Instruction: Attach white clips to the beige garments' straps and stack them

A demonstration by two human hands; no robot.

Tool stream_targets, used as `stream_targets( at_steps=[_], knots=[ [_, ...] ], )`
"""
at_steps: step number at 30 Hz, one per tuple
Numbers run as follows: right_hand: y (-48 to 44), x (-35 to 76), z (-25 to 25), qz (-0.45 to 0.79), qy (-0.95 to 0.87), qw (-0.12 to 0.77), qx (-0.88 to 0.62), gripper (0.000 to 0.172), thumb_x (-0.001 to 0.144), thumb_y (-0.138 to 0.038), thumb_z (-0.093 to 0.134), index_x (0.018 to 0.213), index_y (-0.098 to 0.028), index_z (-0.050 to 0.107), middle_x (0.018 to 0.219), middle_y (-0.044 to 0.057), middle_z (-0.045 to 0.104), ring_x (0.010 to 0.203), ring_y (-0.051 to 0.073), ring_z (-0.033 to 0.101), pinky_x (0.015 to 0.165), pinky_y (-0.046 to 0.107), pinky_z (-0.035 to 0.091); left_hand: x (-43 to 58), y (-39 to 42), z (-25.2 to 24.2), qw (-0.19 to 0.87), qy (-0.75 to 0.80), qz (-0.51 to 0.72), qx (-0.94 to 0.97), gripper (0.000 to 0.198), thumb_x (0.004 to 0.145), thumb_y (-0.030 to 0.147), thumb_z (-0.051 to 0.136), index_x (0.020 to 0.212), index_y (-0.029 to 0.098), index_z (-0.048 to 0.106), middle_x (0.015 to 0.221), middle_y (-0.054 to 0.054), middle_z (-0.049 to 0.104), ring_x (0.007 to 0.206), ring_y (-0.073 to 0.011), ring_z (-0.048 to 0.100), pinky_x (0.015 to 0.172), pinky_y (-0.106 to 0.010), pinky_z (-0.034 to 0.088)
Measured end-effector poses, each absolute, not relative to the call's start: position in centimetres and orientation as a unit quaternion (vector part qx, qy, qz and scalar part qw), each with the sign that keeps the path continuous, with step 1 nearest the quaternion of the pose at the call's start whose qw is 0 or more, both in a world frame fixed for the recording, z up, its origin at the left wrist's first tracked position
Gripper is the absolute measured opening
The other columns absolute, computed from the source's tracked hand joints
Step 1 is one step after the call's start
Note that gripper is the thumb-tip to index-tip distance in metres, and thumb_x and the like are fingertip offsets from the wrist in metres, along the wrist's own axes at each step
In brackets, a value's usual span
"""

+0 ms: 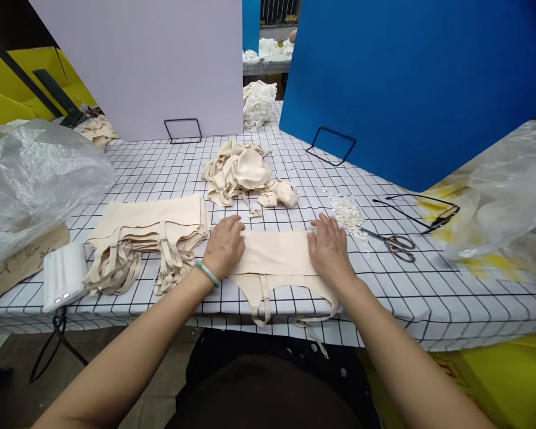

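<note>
A beige strappy bra top (pixel 274 253) lies flat in front of me, its wide band away from me and its straps toward the table's near edge. My left hand (pixel 226 245) rests on its left end, fingers stretched forward, a green bangle at the wrist. On its right end lies my right hand (pixel 330 245), fingers spread and pointing away. One strap hangs over the table's front edge. Left of my left hand is a neat stack of similar beige tops (pixel 149 214), straps bunched toward me. Beyond my hands sits a loose heap of beige tops (pixel 243 170).
Scissors (pixel 390 241) lie right of my right hand, beside small pale scraps (pixel 348 213) and black-framed glasses (pixel 422 214). A white power bank (pixel 65 275) with a cable sits left. Lilac (pixel 152 65) and blue (pixel 397 83) boards stand behind. Clear plastic bags (pixel 40 173) flank the table.
</note>
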State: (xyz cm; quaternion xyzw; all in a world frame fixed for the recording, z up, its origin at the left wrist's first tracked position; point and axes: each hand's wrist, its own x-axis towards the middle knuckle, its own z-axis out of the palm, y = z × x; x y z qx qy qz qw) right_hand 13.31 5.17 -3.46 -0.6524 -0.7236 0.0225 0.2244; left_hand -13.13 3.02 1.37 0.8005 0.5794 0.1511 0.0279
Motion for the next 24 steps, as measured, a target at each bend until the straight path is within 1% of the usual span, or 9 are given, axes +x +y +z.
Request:
stream_targets(
  at_steps=[2,5,8,11,13,15,17,21,24],
  knots=[
    [4.8,13.2,-3.4,0.039,-0.735,0.168,-0.656,0.055,0.100,-0.042,0.027,0.147,-0.016,0.039,0.160,0.014,0.030,0.150,0.032,0.018,0.117,0.060,0.016,-12.5,2.0,0.9,0.052,0.532,0.113,0.838,0.044,0.098,0.033,0.041,0.138,0.015,0.048,0.154,-0.012,0.038,0.143,-0.0275,0.033,0.117,-0.047,0.030],
    [5.0,13.5,-3.3,0.085,-0.744,0.092,-0.657,0.067,0.099,-0.054,0.022,0.154,-0.017,0.031,0.163,0.012,0.025,0.151,0.031,0.014,0.119,0.058,0.011,-12.8,1.3,0.0,0.096,0.524,0.033,0.846,0.067,0.098,0.056,0.036,0.153,0.018,0.029,0.162,-0.011,0.023,0.150,-0.0306,0.018,0.120,-0.055,0.020],
    [5.1,13.6,-2.3,0.106,-0.740,0.100,-0.656,0.067,0.097,-0.053,0.026,0.153,-0.015,0.033,0.162,0.013,0.027,0.150,0.033,0.016,0.119,0.058,0.010,-14.0,1.4,-0.4,0.095,0.577,0.034,0.810,0.071,0.098,0.056,0.033,0.154,0.014,0.025,0.162,-0.015,0.019,0.151,-0.0325,0.016,0.119,-0.057,0.020],
    [2.6,12.3,0.0,0.088,-0.741,0.198,-0.636,0.055,0.097,-0.044,0.033,0.138,-0.012,0.051,0.147,0.017,0.048,0.141,0.035,0.033,0.114,0.056,0.023,-14.7,1.4,0.0,0.068,0.595,0.094,0.795,0.059,0.100,0.041,0.034,0.150,0.011,0.033,0.160,-0.018,0.027,0.149,-0.0323,0.022,0.118,-0.055,0.025],
    [-1.0,10.7,1.5,0.116,-0.744,0.262,-0.604,0.042,0.098,-0.041,0.035,0.111,-0.016,0.065,0.115,0.017,0.066,0.115,0.032,0.056,0.099,0.047,0.040,-14.1,1.2,0.6,0.067,0.551,0.123,0.823,0.052,0.101,0.033,0.031,0.148,0.012,0.037,0.159,-0.016,0.030,0.149,-0.0288,0.023,0.120,-0.052,0.024],
    [-5.3,9.0,2.2,0.235,-0.726,0.262,-0.591,0.036,0.097,-0.045,0.042,0.083,-0.022,0.066,0.080,0.010,0.066,0.078,0.025,0.060,0.074,0.039,0.045,-12.8,1.1,1.1,0.090,0.489,0.119,0.860,0.051,0.102,0.033,0.029,0.149,0.014,0.037,0.160,-0.013,0.028,0.150,-0.0260,0.020,0.122,-0.050,0.021],
    [-8.9,7.8,1.7,0.382,-0.666,0.214,-0.604,0.036,0.094,-0.052,0.049,0.075,-0.024,0.064,0.063,0.003,0.059,0.059,0.019,0.051,0.059,0.034,0.039,-11.3,1.3,1.2,0.120,0.448,0.085,0.882,0.053,0.103,0.039,0.031,0.151,0.016,0.034,0.162,-0.011,0.023,0.151,-0.0264,0.017,0.122,-0.050,0.018],
    [-11.9,7.0,-0.9,0.591,-0.516,0.186,-0.592,0.040,0.081,-0.055,0.065,0.106,-0.024,0.066,0.067,-0.003,0.053,0.057,0.015,0.044,0.056,0.029,0.033,-9.6,1.9,0.4,0.132,0.435,0.013,0.891,0.060,0.101,0.047,0.034,0.153,0.019,0.029,0.163,-0.010,0.017,0.151,-0.0285,0.014,0.122,-0.053,0.015],
    [-12.0,6.7,-1.4,0.669,-0.478,0.223,-0.523,0.031,0.084,-0.052,0.062,0.086,-0.021,0.065,0.068,-0.003,0.048,0.061,0.013,0.042,0.058,0.028,0.034,-9.5,2.1,-0.3,0.113,0.436,-0.001,0.893,0.061,0.101,0.048,0.033,0.154,0.019,0.026,0.164,-0.009,0.015,0.152,-0.0279,0.012,0.122,-0.052,0.013]
  ],
)
